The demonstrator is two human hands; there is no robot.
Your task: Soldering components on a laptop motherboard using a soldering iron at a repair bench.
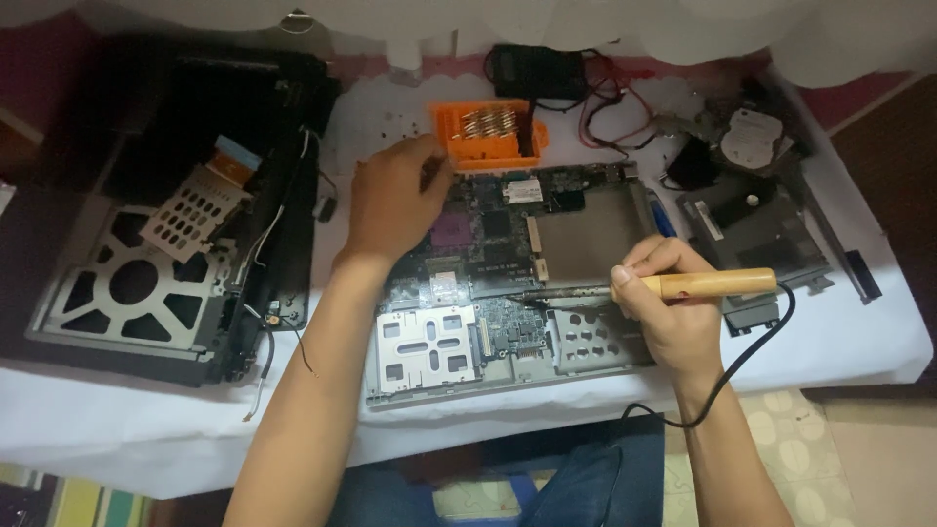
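Two bare hands work over a laptop motherboard (508, 283) that lies flat near the front edge of a table covered in a white cloth (849, 342). The right hand (669, 307) is closed around the wooden handle of a soldering iron (683, 286), held like a pen and lying almost level; its dark metal tip points left and meets the board near its middle. A black cord (752, 351) loops from the handle's end down past the wrist and over the table edge. The left hand (395, 200) rests on the board's upper left part, fingers curled toward its top edge; whether it pinches anything there cannot be told. Just beyond its fingertips sits an orange plastic tray (488, 132) with a copper-coloured finned part inside. To the left, well apart from the board, lies an opened black laptop chassis (166, 254) with a silver metal frame. At the far right are loose drive parts and brackets (752, 185), and at the back a small black box (537, 70) with red and black wires. Below the table edge, blue trousers (595, 478) and a pale patterned floor (781, 439) show.
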